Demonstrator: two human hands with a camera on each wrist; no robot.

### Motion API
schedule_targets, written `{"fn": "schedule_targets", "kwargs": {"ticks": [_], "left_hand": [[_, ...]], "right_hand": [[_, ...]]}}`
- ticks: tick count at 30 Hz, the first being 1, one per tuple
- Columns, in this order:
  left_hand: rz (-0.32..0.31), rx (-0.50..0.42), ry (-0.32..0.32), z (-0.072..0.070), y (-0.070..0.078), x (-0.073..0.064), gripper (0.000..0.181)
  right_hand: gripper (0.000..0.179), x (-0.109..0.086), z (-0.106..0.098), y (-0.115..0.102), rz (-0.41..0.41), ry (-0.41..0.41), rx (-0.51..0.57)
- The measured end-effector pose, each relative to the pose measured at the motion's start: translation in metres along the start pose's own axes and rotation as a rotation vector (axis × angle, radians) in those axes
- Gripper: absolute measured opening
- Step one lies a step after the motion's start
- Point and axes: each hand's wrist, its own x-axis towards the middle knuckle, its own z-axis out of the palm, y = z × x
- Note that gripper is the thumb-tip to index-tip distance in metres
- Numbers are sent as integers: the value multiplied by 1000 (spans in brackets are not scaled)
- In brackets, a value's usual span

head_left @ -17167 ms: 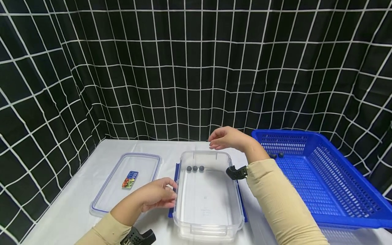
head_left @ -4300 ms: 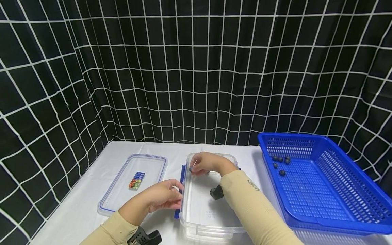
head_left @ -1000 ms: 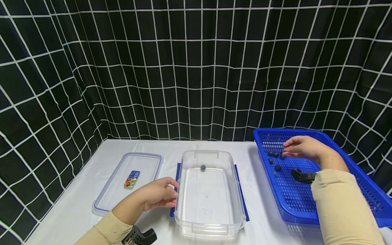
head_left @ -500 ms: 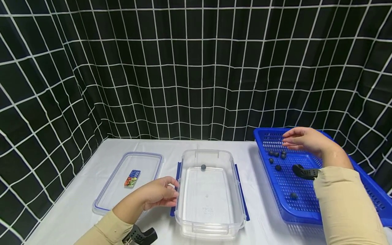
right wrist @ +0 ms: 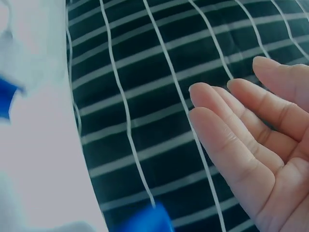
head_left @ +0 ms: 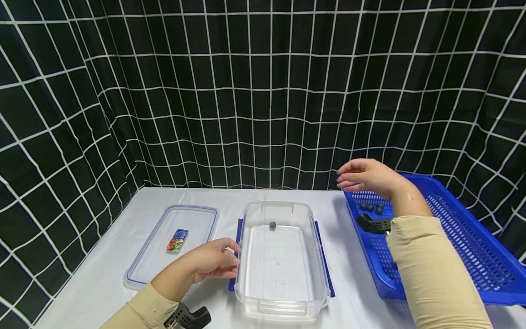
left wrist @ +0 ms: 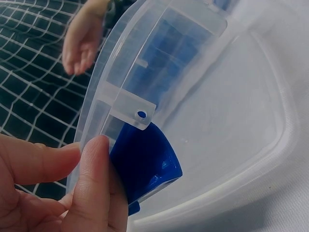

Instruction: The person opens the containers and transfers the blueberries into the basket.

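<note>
A clear plastic food container [head_left: 302, 304] with blue side clips stands mid-table. One small dark round ball [head_left: 273, 225], like a blueberry, sits near its far end. My left hand [head_left: 213, 260] pinches the container's left rim between thumb and fingers, beside a blue clip [left wrist: 145, 159] hanging down. My right hand [head_left: 371, 177] hovers over the left rim of the blue basket [head_left: 503, 294]. Its fingers are loosely bent and apart, with nothing between them in the right wrist view. Several similar dark balls [head_left: 370, 208] lie in the basket's far left corner; the right forearm hides part of the basket.
The container's clear lid [head_left: 197, 224], blue-edged with a food label [head_left: 176, 241], lies flat on the left of the white table [head_left: 94, 283]. A black curtain with a white grid [head_left: 263, 114] hangs behind and on both sides.
Three balls in the container earlier are now one, and the basket has gained several. The right hand released a ball there, then rose and moved left. The left hand stayed at the rim.
</note>
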Motion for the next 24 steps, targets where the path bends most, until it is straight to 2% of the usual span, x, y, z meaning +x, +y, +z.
{"fn": "schedule_targets", "kwargs": {"ticks": [6,10,19,24], "left_hand": [[3,4,-1,-1,0,0,31],[4,2,2,-1,-1,0,31],[-2,-1,12,-1,0,-1,32],[5,5,8,0,0,-1,33]], "right_hand": [[28,22,37,-15,-27,-88,61],[27,35,61,-18,-16,-148,90],[20,52,113,-18,106,-235,56],[21,55,132,-17,168,-265,24]]}}
